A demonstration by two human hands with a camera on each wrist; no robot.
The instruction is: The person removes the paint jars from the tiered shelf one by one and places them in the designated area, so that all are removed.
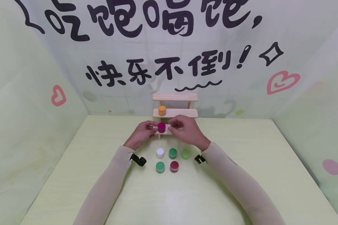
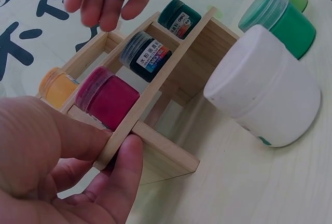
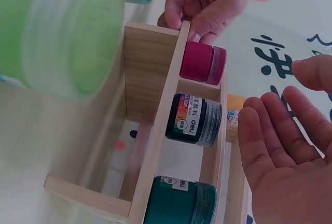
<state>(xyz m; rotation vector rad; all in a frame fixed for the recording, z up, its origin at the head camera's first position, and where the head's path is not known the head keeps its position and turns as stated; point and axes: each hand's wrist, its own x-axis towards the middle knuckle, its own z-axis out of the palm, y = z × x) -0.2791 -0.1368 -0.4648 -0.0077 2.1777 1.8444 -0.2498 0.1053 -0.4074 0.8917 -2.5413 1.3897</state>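
A small wooden tiered rack (image 1: 175, 113) stands at the back of the table. My left hand (image 1: 140, 135) pinches the left end of its lowest tier between thumb and fingers. Beside that grip sits a magenta paint jar (image 2: 108, 99). Farther along the same tier are a dark paint jar (image 2: 146, 55) and a dark green paint jar (image 3: 179, 203), both hidden behind my right hand in the head view. An orange paint jar (image 1: 161, 110) stands on the middle tier. My right hand (image 1: 187, 130) hovers by the right half of the rack, holding nothing, its fingers loosely bent.
In front of the rack stand a white jar (image 1: 160, 153), a green jar (image 1: 172, 153) and a light green jar (image 1: 185, 153). Nearer are another green jar (image 1: 160, 167) and a dark red jar (image 1: 174, 166). A printed cloth backdrop (image 1: 129, 97) rises behind the table.
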